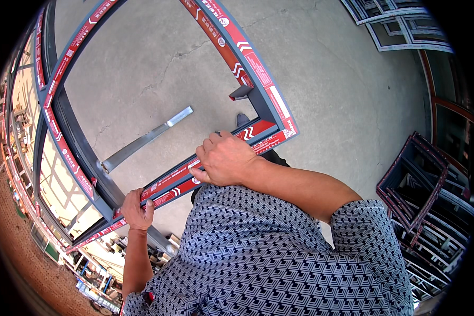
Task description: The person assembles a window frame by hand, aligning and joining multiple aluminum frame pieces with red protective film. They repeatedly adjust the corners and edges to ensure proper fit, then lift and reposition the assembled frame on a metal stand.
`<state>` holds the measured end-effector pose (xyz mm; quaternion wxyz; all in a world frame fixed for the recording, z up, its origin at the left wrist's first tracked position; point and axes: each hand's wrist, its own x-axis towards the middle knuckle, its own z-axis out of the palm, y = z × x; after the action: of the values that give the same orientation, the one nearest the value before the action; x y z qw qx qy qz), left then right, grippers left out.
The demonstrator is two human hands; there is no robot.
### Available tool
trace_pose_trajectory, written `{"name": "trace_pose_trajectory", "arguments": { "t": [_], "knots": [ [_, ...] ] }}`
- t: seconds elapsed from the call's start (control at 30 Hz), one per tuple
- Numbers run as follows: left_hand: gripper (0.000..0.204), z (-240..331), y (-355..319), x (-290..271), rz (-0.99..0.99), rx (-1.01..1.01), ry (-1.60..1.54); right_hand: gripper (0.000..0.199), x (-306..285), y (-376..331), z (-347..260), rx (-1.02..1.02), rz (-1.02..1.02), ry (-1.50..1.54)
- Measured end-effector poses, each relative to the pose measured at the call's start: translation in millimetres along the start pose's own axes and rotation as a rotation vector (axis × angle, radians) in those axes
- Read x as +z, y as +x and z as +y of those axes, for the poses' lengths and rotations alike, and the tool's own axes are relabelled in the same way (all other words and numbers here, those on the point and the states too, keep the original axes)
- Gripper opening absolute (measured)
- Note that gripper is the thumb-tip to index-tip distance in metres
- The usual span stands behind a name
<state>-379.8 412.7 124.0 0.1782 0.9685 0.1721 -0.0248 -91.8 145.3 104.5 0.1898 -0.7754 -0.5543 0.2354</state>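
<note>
Both hands, left (pixel 138 209) and right (pixel 224 158), grip a grey window frame (pixel 271 105) above concrete floor (pixel 326 68)

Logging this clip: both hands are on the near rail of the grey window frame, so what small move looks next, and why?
Probably a short lift of the window frame off the concrete floor. The left hand grips the rail near one corner, the right hand grips nearer the other, and the frame already hangs tilted between them.
</note>
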Motion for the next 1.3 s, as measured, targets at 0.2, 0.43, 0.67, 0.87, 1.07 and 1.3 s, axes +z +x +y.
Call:
{"name": "trace_pose_trajectory", "arguments": {
  "t": [0.2,0.43,0.67,0.87,1.07,1.3],
  "knots": [
    [0.058,4.1,2.7,-2.8,-0.014,-0.005,0.005,0.06,0.4,-0.2,0.3,0.002,0.015,0.006],
    [0.058,1.7,1.3,-0.5,0.004,0.006,-0.001,0.06,1.4,-0.4,0.2,-0.001,0.019,0.0],
    [0.056,0.5,1.2,-0.6,-0.002,0.008,-0.011,0.06,-1.3,-0.5,-0.7,0.006,0.008,-0.004],
    [0.054,-0.2,0.5,-1.0,-0.005,0.007,-0.002,0.06,-0.2,-0.1,-0.5,0.011,-0.003,0.007],
    [0.054,0.1,0.8,-1.0,-0.009,0.002,0.006,0.06,-3.4,-0.2,-1.4,0.011,-0.024,-0.002],
    [0.054,0.2,0.0,-0.6,0.0,-0.004,0.003,0.06,-5.2,0.2,-1.5,0.011,-0.038,0.002]
  ]
}}
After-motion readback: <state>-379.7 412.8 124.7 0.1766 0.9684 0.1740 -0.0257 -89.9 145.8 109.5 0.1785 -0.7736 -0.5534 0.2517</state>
